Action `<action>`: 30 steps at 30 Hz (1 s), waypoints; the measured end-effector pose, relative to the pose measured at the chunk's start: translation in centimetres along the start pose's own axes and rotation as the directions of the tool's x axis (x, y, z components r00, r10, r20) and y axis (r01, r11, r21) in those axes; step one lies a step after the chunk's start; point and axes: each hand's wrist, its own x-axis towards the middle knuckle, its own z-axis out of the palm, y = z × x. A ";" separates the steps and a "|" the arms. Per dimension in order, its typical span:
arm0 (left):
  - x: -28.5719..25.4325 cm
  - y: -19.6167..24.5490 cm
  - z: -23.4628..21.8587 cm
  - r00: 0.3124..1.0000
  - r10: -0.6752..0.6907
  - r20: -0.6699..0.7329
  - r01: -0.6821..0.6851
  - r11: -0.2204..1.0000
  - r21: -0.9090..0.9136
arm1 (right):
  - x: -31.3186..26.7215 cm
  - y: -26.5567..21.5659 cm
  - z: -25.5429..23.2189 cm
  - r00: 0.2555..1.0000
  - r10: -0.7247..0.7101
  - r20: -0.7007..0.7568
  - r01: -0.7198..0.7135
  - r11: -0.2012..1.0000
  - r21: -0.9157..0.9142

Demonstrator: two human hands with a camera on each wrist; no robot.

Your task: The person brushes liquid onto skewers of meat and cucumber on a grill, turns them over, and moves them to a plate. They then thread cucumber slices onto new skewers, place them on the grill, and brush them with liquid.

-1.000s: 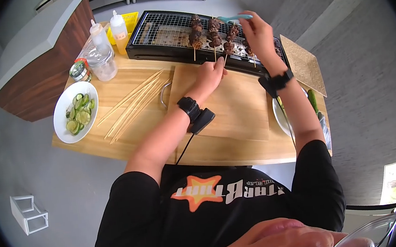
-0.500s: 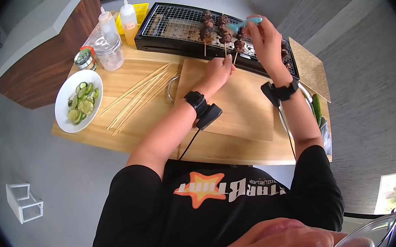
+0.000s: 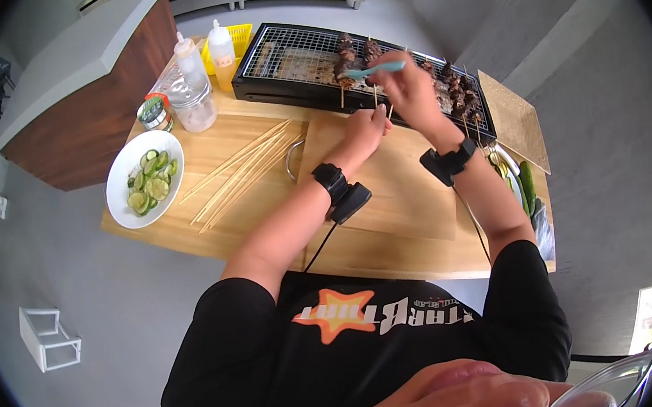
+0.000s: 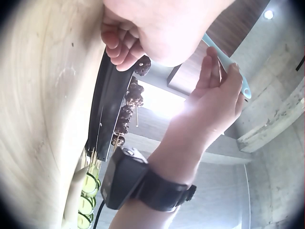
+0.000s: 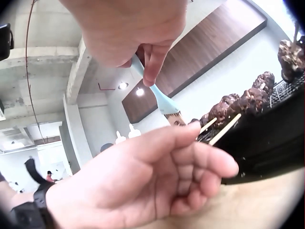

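Observation:
At the front edge of the black grill [image 3: 292,98], my left hand [image 3: 367,130] pinches the bare stick end of a meat skewer between thumb and curled forefinger. My right hand [image 3: 410,95] is raised above the grill, gripping a light-blue basting brush [image 5: 164,101] by its handle. The bristles [image 5: 175,119] point down beside the browned meat in the right wrist view. Two meat skewers, a left one [image 3: 345,56] and its neighbour [image 3: 371,48], lie across the wire grate. More meat skewers [image 3: 456,89] lie further right, and my right hand hides part of the row.
Bare bamboo sticks [image 3: 241,172] lie on the wooden table beside a cutting board [image 3: 387,190]. To the left stand a white bowl of sliced limes [image 3: 121,156], a lidded jar [image 3: 197,114] and squeeze bottles [image 3: 222,52]. Cucumbers [image 3: 527,184] are at the right.
My right hand has carried the brush leftward and nearer my left hand, toward the left-hand skewers. The left hand stays at the grill's front edge. The head view has shifted somewhat.

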 end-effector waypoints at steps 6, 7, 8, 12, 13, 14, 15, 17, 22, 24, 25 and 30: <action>-0.2 0.6 -0.2 1.000 -0.007 0.009 0.006 0.999 0.045 | -1.2 1.0 -2.5 0.967 -0.010 -0.254 0.023 0.998 0.050; -0.3 0.6 -0.2 1.000 0.006 0.008 -0.006 0.999 0.044 | -0.9 2.0 -4.0 0.961 0.066 -0.270 -0.075 0.997 -0.020; -0.2 0.5 -0.2 1.000 0.018 0.009 -0.018 0.999 0.043 | -0.5 2.4 -5.3 0.956 0.104 -0.274 -0.128 0.989 -0.073; -0.2 0.7 -0.1 1.000 0.012 0.022 -0.014 0.999 0.050 | -0.8 6.4 -9.3 0.917 0.360 -0.169 -0.387 0.907 -0.166; -0.2 0.7 -0.1 1.000 0.006 0.024 -0.008 0.998 0.061 | -1.2 6.2 -9.6 0.916 0.359 -0.181 -0.387 0.910 -0.148; -0.3 0.8 -0.2 1.000 0.000 0.031 -0.002 0.998 0.055 | -1.7 5.9 -9.8 0.914 0.359 -0.191 -0.386 0.913 -0.130; -0.3 0.8 -0.2 0.999 -0.004 0.035 0.003 0.999 0.050 | -2.2 5.6 -9.9 0.913 0.357 -0.198 -0.383 0.917 -0.113; -0.3 0.9 -0.2 0.999 -0.019 0.040 0.017 0.999 0.039 | -3.0 5.0 -10.1 0.917 0.308 -0.251 -0.338 0.937 -0.085; -0.6 1.1 -0.2 0.998 0.000 0.061 -0.003 0.999 0.039 | -5.2 3.0 -10.5 0.929 0.267 -0.258 -0.296 0.952 -0.080; -0.5 1.2 -0.2 0.998 -0.001 0.067 -0.003 0.999 0.051 | -5.2 3.2 -11.0 0.920 0.186 -0.344 -0.201 0.980 -0.008; -0.6 1.4 -0.3 0.997 -0.006 0.072 0.001 0.998 0.061 | -4.9 4.2 -11.7 0.907 0.202 -0.370 -0.229 0.973 -0.029; -0.6 1.2 -0.2 0.995 -0.026 0.095 0.020 0.998 0.068 | -4.3 8.8 -14.9 0.879 0.332 -0.341 -0.413 0.890 -0.196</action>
